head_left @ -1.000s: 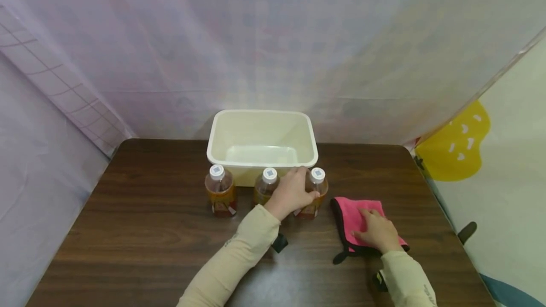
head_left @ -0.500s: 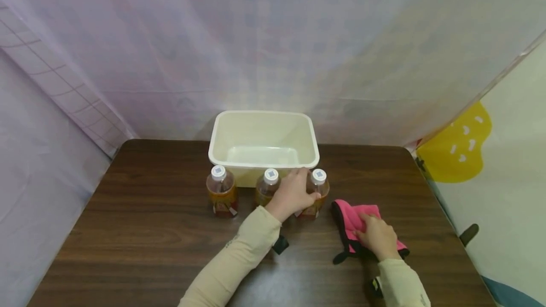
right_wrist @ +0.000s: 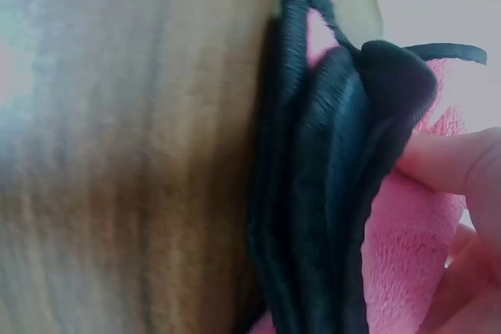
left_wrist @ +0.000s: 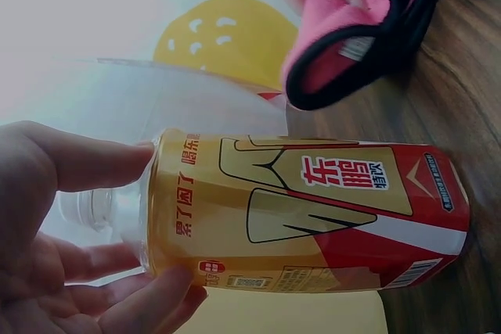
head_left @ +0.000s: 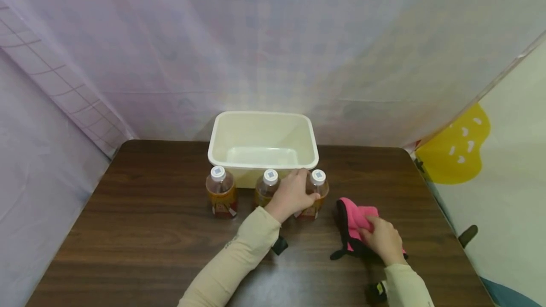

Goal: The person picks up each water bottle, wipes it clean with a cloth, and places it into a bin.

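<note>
In the head view, my left hand (head_left: 293, 195) grips the rightmost drink bottle (head_left: 317, 188) near its shoulder. The left wrist view shows thumb and fingers around the upper part of this gold-and-red labelled bottle (left_wrist: 313, 209), which stands on the table. My right hand (head_left: 384, 238) pinches a pink cloth (head_left: 356, 217) with black edging, bunched up and partly raised from the table. Up close in the right wrist view, thumb and fingers press into the folded pink cloth (right_wrist: 407, 232). Two more white-capped bottles, a middle one (head_left: 268, 188) and a left one (head_left: 222, 195), stand in the same row.
Behind the bottles a cream plastic bin (head_left: 217, 150) stands at the back of the dark wood table (head_left: 141, 231). Pale curtains (head_left: 264, 37) hang behind and on both sides of the table.
My right hand has gathered the pink cloth, which lay flatter before, and its folds now stand up. The left hand and the bottles stay in place.
</note>
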`<state>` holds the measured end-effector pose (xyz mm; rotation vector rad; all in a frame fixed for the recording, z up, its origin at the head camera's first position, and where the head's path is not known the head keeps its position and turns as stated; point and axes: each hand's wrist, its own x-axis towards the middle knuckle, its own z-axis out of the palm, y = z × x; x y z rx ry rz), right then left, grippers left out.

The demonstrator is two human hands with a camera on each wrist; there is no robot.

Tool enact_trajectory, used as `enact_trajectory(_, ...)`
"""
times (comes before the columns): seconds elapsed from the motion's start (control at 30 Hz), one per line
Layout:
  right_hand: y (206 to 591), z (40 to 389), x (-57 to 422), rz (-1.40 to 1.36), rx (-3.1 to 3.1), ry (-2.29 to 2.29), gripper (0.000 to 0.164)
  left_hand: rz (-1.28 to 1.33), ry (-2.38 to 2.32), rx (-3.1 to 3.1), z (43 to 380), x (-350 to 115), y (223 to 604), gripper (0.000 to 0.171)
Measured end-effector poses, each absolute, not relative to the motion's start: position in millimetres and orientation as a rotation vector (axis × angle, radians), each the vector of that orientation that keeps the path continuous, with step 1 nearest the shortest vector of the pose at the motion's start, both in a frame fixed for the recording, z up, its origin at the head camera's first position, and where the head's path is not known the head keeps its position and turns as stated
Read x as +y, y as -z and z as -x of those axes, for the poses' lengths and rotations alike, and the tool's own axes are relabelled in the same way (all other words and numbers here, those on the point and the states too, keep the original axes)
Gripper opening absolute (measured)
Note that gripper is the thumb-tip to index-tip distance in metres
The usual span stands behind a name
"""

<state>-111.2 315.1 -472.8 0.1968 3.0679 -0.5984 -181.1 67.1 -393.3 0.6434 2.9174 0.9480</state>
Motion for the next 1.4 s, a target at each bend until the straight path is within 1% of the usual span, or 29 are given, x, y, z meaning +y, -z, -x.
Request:
enact_trajectory(0.07, 470, 111, 317, -0.186, 3.086, 0.653, 0.019, -0.644, -0.948, 2.918, 181, 67, 393, 0.051)
enact_trajectory(0.13, 468, 110, 317, -0.145, 3.135, 0.723, 0.024, -0.64, -0.951, 2.918, 181, 66, 393, 0.05)
enact_trajectory(0.2, 464, 111, 317, -0.077, 3.184, 0.817, 0.026, -0.637, -0.959, 2.917, 181, 66, 393, 0.05)
enact_trajectory(0.23, 462, 111, 316, -0.042, 3.208, 0.859, 0.023, -0.636, -0.959, 2.919, 181, 66, 393, 0.05)
enact_trajectory(0.3, 456, 112, 313, 0.012, 3.232, 0.957, 0.023, -0.636, -0.963, 2.918, 181, 65, 392, 0.05)
enact_trajectory(0.4, 446, 115, 308, 0.038, 3.211, 1.107, 0.017, -0.638, -0.969, 2.914, 181, 65, 393, 0.05)
enact_trajectory(0.77, 421, 120, 293, 0.083, 2.966, 1.492, 0.024, -0.663, -0.999, 2.926, 182, 66, 395, 0.046)
enact_trajectory(1.03, 420, 128, 287, 0.21, 2.793, 1.706, 0.026, -0.662, -1.012, 2.92, 182, 66, 395, 0.047)
enact_trajectory(1.4, 430, 144, 267, 0.218, 2.73, 1.737, 0.033, -0.693, -0.995, 2.965, 183, 65, 397, 0.041)
